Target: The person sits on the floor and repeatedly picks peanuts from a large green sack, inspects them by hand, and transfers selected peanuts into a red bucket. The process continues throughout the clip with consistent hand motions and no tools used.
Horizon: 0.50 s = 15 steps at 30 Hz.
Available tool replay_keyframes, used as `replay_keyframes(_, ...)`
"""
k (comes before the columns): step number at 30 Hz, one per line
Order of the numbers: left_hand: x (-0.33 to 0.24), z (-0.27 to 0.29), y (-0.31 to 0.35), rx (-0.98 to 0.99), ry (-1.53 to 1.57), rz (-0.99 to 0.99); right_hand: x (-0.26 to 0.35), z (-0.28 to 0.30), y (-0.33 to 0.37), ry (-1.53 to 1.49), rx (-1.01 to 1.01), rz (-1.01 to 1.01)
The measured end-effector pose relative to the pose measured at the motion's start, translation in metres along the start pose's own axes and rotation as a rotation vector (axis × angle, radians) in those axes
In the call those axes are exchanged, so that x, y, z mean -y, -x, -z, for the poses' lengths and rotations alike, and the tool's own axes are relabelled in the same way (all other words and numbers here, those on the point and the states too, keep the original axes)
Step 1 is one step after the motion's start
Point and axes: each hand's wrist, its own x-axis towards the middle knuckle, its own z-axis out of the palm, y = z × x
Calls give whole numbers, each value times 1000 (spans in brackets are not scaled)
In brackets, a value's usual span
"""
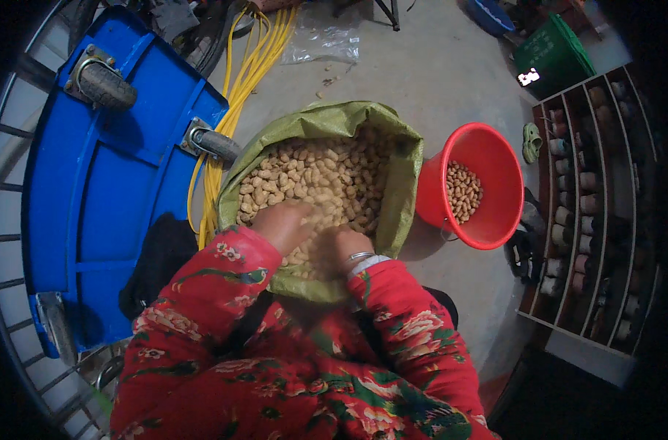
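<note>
An olive-green woven sack (315,117) stands rolled open in front of me, filled with unshelled peanuts (334,172). Over the near part of the heap, my left hand (284,226) is closed, its fingers curled inward toward the other hand. Close beside it on the right, my right hand (351,243) is also closed, a silvery bracelet at its wrist. What either hand holds is hidden by the fingers and a slight blur. Right of the sack, a red bucket (430,192) leans with its mouth toward me, holding shelled peanut kernels (463,192).
A blue wheeled cart (136,183) lies tipped up on the left, beside a bundle of yellow hose or cable (238,103). A shoe rack (572,279) with several shoes borders the right. Clear plastic (323,37) lies on the far floor; a green bin (554,55) stands far right.
</note>
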Motion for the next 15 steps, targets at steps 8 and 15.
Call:
replay_keyframes(8,-4,8,0,-120,172,-10,-1,0,0,-654,-25,-111)
replay_keyframes(15,-12,19,1,-174,265,-45,7,38,18,-1711,155,-45)
